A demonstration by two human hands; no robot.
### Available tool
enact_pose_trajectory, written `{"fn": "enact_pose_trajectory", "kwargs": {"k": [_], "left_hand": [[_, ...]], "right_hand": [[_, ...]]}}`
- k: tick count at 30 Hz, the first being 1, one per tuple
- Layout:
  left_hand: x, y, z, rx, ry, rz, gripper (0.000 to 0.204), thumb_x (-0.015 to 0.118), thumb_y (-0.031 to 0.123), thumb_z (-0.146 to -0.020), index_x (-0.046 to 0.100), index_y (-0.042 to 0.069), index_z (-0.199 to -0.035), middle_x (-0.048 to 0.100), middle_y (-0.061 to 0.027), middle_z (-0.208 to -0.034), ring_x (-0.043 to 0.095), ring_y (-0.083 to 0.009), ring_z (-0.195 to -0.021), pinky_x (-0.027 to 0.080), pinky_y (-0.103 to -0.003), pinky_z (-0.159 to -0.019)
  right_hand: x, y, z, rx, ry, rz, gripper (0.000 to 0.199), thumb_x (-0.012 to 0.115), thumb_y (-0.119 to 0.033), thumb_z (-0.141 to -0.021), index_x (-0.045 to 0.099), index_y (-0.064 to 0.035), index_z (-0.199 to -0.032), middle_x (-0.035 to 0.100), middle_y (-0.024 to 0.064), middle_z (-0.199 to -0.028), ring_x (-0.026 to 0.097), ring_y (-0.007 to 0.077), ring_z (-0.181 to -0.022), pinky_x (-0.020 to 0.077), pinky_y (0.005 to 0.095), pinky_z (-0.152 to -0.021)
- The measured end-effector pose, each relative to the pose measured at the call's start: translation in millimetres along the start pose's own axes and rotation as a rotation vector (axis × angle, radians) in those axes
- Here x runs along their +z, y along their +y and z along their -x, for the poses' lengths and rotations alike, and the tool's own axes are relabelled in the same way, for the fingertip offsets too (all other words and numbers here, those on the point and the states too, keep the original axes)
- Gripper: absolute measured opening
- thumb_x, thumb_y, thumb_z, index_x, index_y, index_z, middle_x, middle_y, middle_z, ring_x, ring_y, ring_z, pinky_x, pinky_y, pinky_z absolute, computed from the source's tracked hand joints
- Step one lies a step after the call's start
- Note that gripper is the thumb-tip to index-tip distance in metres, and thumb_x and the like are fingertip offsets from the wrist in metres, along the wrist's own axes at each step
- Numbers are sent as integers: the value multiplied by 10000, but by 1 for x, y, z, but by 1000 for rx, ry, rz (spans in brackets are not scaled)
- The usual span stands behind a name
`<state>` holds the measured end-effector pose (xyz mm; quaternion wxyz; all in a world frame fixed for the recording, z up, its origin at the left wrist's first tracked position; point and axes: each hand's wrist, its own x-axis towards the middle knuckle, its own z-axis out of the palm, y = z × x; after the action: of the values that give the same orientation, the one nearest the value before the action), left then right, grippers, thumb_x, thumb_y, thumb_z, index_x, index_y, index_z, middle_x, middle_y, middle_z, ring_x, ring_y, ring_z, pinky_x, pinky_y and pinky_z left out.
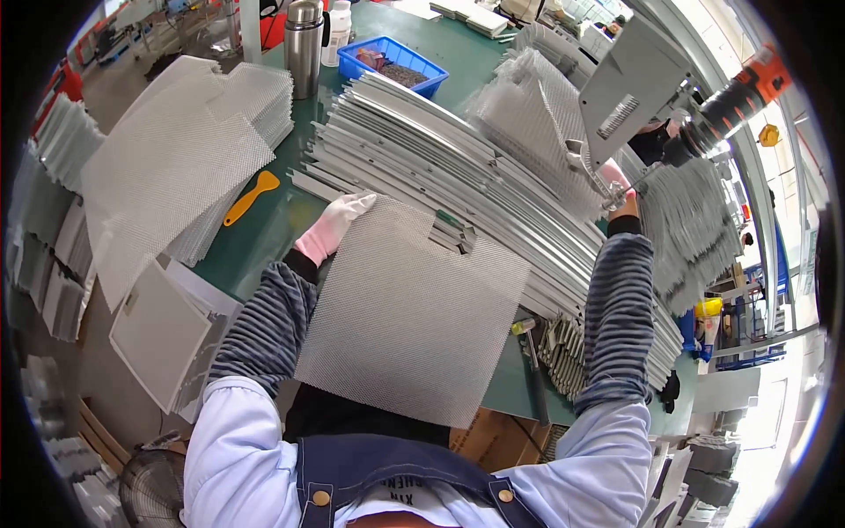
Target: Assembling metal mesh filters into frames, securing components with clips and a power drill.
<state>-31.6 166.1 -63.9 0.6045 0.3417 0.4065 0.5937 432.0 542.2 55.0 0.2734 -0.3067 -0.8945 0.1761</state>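
Note:
My left hand [333,229], in a white and pink glove, pinches the upper left corner of a grey metal mesh sheet [409,308]. The sheet lies tilted over the table's front edge in front of me, with a rectangular notch cut in its top right corner. My right hand [623,192] is stretched out to the far right, beside a metal bracket [576,160] and below a hanging orange and black power drill [726,107]. Its fingers are mostly hidden there. Long silver metal strips [458,172] lie stacked between my two hands, beyond the sheet.
Mesh stacks stand at the left [176,150] and far right [691,229]. On the green table [378,26] are a yellow-orange scraper [251,198], a steel thermos [304,53], a blue bin [422,66] of small parts and a hammer [534,378]. A grey plate [629,84] overhangs the right side.

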Motion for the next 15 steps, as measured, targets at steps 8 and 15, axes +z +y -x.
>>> {"fn": "enact_pose_trajectory", "kwargs": {"k": [8, 15], "left_hand": [[2, 7, -7, -68, -66, 73, 309, 610, 137, -902, 607, -24, -1165, 670, -53, -1024, 626, -113, -931, 488, -241, -851], [3, 12, -7, -11, -193, 213, 339, 563, 66, -906, 573, -19, -1234, 669, -78, -1078, 641, -130, -959, 496, -243, -881]], "right_hand": [[54, -31, 16, -110, 296, 581, 366, 574, -55, -889, 535, 21, -1244, 629, 159, -1131, 600, 220, -1026, 472, 326, -889], [-23, -145, 105, -47, 561, 394, 383, 580, -49, -888, 527, 40, -1257, 642, 145, -1129, 619, 220, -998, 487, 324, -886]]}}
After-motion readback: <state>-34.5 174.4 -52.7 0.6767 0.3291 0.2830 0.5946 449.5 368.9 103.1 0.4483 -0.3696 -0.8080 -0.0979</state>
